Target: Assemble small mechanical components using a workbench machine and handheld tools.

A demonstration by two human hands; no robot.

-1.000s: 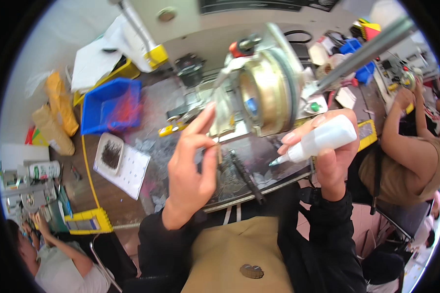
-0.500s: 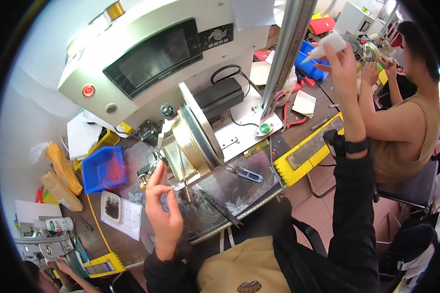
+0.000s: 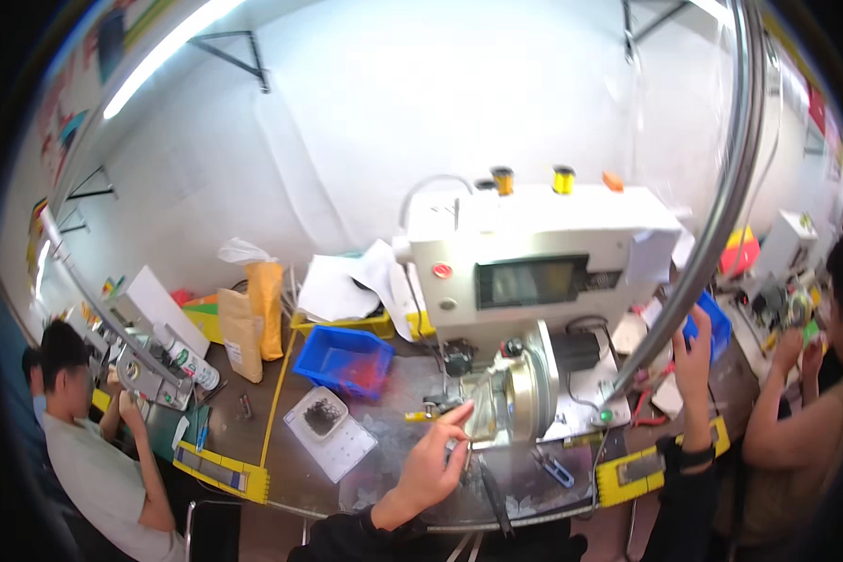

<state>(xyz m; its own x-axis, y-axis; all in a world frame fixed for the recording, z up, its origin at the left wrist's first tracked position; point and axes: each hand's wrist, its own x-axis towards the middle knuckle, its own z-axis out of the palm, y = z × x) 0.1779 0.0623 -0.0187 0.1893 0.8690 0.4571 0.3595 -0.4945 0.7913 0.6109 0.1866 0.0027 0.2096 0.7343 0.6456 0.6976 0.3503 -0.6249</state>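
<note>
- Beside the gold wheel (image 3: pixel 526 398), our left hand (image 3: pixel 433 466) has finger and thumb a bit apart; we can't tell if it holds anything.
- Up near a blue bin (image 3: pixel 718 328) is our right hand (image 3: pixel 692 359); we can't tell its grip.
- The machine (image 3: pixel 539 239) holds the wheel, maybe so it stays steady.

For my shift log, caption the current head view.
Left hand at a white benchtop machine with a brass-coloured drum; right hand in front of a blue bin.
</note>
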